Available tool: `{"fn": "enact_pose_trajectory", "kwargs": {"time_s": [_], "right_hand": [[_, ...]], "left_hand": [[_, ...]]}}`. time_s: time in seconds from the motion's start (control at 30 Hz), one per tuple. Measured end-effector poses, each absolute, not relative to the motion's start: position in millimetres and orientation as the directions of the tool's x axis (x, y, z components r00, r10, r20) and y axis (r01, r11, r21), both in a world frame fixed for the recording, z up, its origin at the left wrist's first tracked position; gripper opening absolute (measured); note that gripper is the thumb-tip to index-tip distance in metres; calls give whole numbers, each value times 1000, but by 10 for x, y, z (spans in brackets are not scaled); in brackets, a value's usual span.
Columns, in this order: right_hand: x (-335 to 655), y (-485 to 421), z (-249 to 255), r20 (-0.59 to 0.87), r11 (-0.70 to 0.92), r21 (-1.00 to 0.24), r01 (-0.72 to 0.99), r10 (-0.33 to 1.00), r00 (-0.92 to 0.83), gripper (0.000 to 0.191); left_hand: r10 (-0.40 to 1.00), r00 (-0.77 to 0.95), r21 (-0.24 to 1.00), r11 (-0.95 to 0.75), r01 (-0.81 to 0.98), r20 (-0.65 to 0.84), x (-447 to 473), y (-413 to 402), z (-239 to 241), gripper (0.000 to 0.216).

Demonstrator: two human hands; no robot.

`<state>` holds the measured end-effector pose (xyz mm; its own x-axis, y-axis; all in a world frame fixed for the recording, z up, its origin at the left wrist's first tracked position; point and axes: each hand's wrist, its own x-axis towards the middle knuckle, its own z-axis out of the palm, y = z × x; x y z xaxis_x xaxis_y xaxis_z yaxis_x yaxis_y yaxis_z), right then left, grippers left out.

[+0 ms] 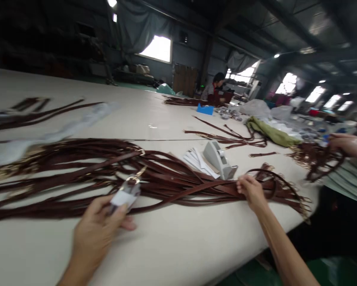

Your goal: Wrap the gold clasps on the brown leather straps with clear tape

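Strap clasp (133,179) blurred, half under wrapping (123,198)

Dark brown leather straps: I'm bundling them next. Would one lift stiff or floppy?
Probably floppy: the long dark brown leather straps lie in loose curves. Likely end-heavy, given the wrapped metal clasp in the left hand. They may tangle, being piled crosswise.

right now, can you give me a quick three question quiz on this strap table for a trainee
1. True or false: the left hand pinches a metal clasp wrapped in white.
2. What does the right hand touch? A) brown straps B) a green cloth C) a blue tray
3. Fill in: the grey ___ stands just beyond the straps, near the right hand.

Key: 1 true; 2 A; 3 tape dispenser.
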<state>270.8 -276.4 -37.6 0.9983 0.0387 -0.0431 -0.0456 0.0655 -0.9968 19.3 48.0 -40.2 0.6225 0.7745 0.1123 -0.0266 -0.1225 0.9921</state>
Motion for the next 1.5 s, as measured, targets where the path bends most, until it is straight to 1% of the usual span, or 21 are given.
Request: {"fn": "enact_pose_trajectory", "kwargs": {"time_s": [0.03, 0.13, 0.2, 0.27, 0.33, 0.4, 0.5, 0.6, 0.77, 0.9, 1.07, 1.17, 1.23, 1.3, 1.43, 1.5], "right_hand": [[2620, -2789, -327, -33, 101, -994, -39, 60, 998, 41], [2326, -2752, -173, -10, 198, -979, -49, 194, 981, 37], [2045, -2607, -52, 30, 246, -968, -60, 348, 937, 28], [1682, -2376, 77, 89, 279, -957, -73, 528, 845, 19], [1305, -2092, 192, 167, 302, -951, -66, 681, 713, 14], [986, -1802, 278, 214, 283, -959, -31, 787, 579, 16], [675, -1458, 353, 187, 205, -979, 10, 873, 450, 19], [530, -1264, 357, 140, 156, -988, -1, 895, 424, 26], [442, -1140, 281, 97, 105, -994, 9, 883, 460, 35], [419, -1110, 247, 75, 91, -996, -10, 872, 483, 38], [448, -1143, 240, 36, 75, -995, -65, 881, 472, 39], [456, -1168, 235, 45, 62, -998, -17, 873, 486, 40], [455, -1178, 219, 69, 62, -998, 30, 858, 510, 40], [465, -1188, 194, 81, 64, -997, 50, 847, 526, 39], [544, -1237, 172, 68, 79, -997, -5, 884, 462, 31], [598, -1278, 190, 61, 84, -996, -35, 903, 425, 25]], "left_hand": [[730, 678, 996, -68, -61, 91, 150, 388, -333, 53], [691, 715, 983, 38, -178, 102, 46, 160, -181, 46], [670, 736, 977, 82, -199, 94, -28, 59, -128, 39], [661, 746, 970, 122, -209, 78, -125, -23, -92, 34], [656, 752, 960, 167, -223, 61, -236, -91, -63, 33], [650, 759, 947, 209, -242, 51, -348, -140, -37, 33], [658, 750, 931, 234, -282, 62, -506, -189, 8, 33], [690, 721, 928, 227, -296, 61, -640, -233, 63, 35], [731, 680, 944, 191, -270, 47, -761, -288, 141, 38], [732, 679, 946, 182, -270, 53, -777, -287, 153, 38], [672, 735, 943, 180, -281, 91, -798, -277, 137, 31], [649, 753, 936, 185, -299, 112, -800, -291, 121, 29], [643, 755, 928, 195, -319, 125, -784, -311, 103, 37], [656, 745, 929, 191, -318, 120, -751, -332, 79, 41], [733, 676, 947, 155, -281, 80, -665, -351, 34, 30], [752, 655, 943, 160, -292, 75, -625, -345, 24, 29]]}}
